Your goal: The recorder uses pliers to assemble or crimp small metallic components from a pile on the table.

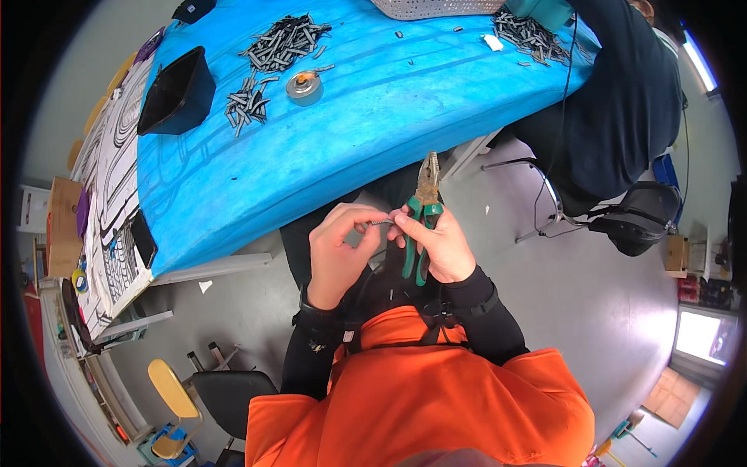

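Above my lap, just off the table's near edge, my two hands meet. My left hand (pixel 336 251) pinches a thin, short grey piece (pixel 381 222) between thumb and fingers. Its far end reaches the fingertips of my right hand (pixel 451 251), which may also touch it. Combination pliers (pixel 427 187) with green and black handles rest in my right hand, jaws pointing away from me. Whether the piece is a tube or a wire is too small to tell. Similar short grey pieces lie in a pile (pixel 284 43) on the table, with a smaller heap (pixel 247 103) beside it.
A blue cloth covers the table (pixel 373 109). On it stand a round metal tin (pixel 304 89) with an orange glow, a black bin (pixel 165 105) and a perforated basket (pixel 436 9). Another pile (pixel 529 39) lies near a dark-clothed person (pixel 611 101). Chairs (pixel 233 395) stand around.
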`<state>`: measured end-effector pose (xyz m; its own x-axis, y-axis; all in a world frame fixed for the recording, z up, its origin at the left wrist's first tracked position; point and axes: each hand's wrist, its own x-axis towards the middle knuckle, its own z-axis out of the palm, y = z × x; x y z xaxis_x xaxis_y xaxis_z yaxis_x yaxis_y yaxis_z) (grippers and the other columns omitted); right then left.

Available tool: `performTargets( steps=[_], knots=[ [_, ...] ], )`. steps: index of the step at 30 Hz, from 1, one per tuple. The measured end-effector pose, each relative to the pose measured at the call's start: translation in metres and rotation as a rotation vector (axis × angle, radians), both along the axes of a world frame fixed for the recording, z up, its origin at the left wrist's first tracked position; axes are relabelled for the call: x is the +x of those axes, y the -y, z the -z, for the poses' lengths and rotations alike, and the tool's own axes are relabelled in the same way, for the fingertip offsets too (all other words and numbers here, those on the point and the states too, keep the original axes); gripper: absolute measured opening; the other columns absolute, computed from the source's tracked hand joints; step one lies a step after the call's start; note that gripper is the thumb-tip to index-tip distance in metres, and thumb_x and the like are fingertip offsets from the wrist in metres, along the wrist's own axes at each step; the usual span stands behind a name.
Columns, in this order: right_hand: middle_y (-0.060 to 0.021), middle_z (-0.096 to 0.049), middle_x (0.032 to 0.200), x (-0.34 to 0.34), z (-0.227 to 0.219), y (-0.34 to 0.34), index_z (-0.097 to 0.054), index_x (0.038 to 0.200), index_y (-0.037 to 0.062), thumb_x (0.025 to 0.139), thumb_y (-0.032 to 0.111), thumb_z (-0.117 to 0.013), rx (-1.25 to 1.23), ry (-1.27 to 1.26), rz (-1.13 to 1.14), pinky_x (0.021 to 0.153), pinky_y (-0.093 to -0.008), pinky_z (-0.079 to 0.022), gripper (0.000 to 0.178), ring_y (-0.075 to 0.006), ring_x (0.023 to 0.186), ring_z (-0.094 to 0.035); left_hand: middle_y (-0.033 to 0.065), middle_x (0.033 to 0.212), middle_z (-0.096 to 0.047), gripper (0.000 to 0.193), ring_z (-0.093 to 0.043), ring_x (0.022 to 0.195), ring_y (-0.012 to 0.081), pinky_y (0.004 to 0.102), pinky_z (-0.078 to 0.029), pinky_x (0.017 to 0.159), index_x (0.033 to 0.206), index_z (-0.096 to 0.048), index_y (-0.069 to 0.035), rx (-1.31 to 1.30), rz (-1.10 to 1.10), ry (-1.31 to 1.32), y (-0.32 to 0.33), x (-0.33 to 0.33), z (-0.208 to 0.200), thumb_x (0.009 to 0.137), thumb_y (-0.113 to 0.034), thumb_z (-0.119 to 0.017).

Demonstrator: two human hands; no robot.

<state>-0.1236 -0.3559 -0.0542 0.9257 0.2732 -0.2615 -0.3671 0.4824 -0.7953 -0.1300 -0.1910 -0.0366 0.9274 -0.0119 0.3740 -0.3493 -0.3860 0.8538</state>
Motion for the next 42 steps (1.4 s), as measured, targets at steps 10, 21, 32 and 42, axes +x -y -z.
performTargets(
  steps=[10, 21, 32, 42],
  knots=[
    [-0.0067, -0.061, 0.089, -0.002, 0.001, 0.010, -0.050, 0.101, 0.0013, 0.084, -0.003, -0.064, -0.174, 0.099, 0.017, 0.068, -0.0264, -0.049, 0.022, -0.0138, 0.076, -0.059, 0.0073, 0.088, -0.066, 0.020, -0.059, 0.078, 0.0160, 0.0258, -0.047, 0.066, 0.089, -0.069, -0.004, 0.112, 0.295, -0.015, -0.013, -0.002, -0.006, 0.075, 0.009, -0.061],
    [-0.0044, -0.063, 0.091, -0.004, -0.014, 0.007, -0.049, 0.103, 0.0023, 0.081, -0.005, -0.064, -0.656, 0.416, 0.036, 0.078, -0.0270, -0.048, 0.027, -0.0116, 0.086, -0.059, 0.0012, 0.093, -0.064, 0.010, -0.060, 0.083, 0.0065, 0.0214, -0.047, 0.075, 0.098, -0.066, 0.000, -0.350, 0.430, -0.658, -0.017, -0.002, 0.004, 0.090, -0.003, -0.059],
    [-0.0056, -0.064, 0.089, -0.005, -0.014, 0.002, -0.050, 0.099, 0.0037, 0.080, -0.002, -0.064, -0.732, 0.447, 0.060, 0.077, -0.0292, -0.048, 0.024, -0.0158, 0.083, -0.062, 0.0071, 0.078, -0.071, 0.013, -0.066, 0.069, 0.0102, 0.0237, -0.052, 0.065, 0.091, -0.071, -0.002, -0.043, 0.111, -0.467, -0.004, -0.008, 0.000, 0.078, -0.004, -0.071],
    [-0.0052, -0.066, 0.088, -0.005, -0.021, 0.001, -0.052, 0.096, 0.0030, 0.078, 0.000, -0.071, -0.655, 0.341, 0.058, 0.075, -0.0282, -0.049, 0.027, -0.0124, 0.084, -0.062, 0.0040, 0.074, -0.068, 0.023, -0.062, 0.065, 0.0075, 0.0215, -0.048, 0.062, 0.093, -0.059, -0.002, 0.142, 0.057, -0.337, 0.002, 0.001, -0.011, 0.075, -0.004, -0.074]
  ],
)
